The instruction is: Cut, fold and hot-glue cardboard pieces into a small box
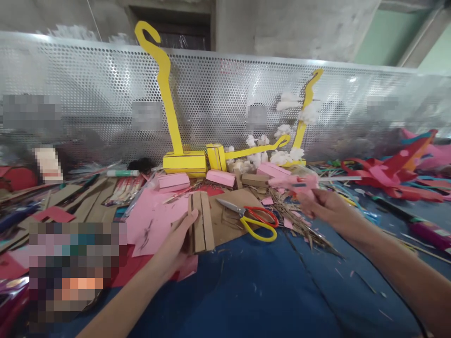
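My left hand grips a small box of brown cardboard by its left side, thumb on the near face. In my right hand is a pink hot glue gun, its nozzle pointing left and a clear glue stick sticking out the back. Between the hands, scissors with one red and one yellow handle loop lie partly open on a brown cardboard sheet. Behind them are pink-covered blocks and a yellow block with a tall hooked yellow strip.
A perforated metal panel stands behind the blue table. Pink paper and cardboard strips cover the left. Red and pink paper craft and a purple bottle lie right. White tufts cling to another yellow strip.
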`<state>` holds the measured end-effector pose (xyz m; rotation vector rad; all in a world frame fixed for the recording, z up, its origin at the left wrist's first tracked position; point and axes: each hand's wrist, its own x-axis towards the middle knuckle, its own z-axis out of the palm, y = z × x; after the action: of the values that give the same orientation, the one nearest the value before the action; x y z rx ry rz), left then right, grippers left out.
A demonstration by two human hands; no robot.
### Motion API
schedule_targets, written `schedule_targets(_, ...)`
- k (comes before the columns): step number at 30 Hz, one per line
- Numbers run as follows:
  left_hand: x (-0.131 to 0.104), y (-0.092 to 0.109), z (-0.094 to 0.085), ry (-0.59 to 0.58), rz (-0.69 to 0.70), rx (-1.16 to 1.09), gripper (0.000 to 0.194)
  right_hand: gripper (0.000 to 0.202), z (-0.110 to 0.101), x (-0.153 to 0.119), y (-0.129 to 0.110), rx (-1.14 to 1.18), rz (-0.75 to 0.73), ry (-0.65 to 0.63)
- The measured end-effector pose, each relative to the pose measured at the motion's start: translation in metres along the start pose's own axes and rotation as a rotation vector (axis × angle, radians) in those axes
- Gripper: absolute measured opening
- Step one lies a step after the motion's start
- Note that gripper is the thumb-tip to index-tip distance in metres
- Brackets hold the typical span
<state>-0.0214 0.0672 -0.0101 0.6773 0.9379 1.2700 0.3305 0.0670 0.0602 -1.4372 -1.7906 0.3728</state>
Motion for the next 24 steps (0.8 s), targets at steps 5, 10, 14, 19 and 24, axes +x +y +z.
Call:
schedule_targets(5,0.000,0.006,-0.002,0.060,-0.055,0.024,0.045,0.055,0.059,0.001,-0.037,0.196,-0.085,-0.343)
schedule_targets(10,0.000,0.011,-0.002,0.034,-0.039,0.045,0.046,0.054,0.096,-0.015,-0.045,0.312,-0.120,-0.398)
schedule_targets(14,-0.003,0.012,0.001,0.027,-0.034,0.061,0.047,0.040,0.100,-0.032,-0.031,0.232,-0.194,-0.407)
schedule_targets(19,-0.006,0.008,0.004,-0.007,-0.008,0.082,0.050,0.020,0.096,-0.042,-0.015,0.193,-0.326,-0.361)
schedule_targets(24,-0.007,0.005,0.004,-0.051,0.011,0.086,0.054,0.020,0.094,-0.041,-0.020,0.119,-0.329,-0.412)
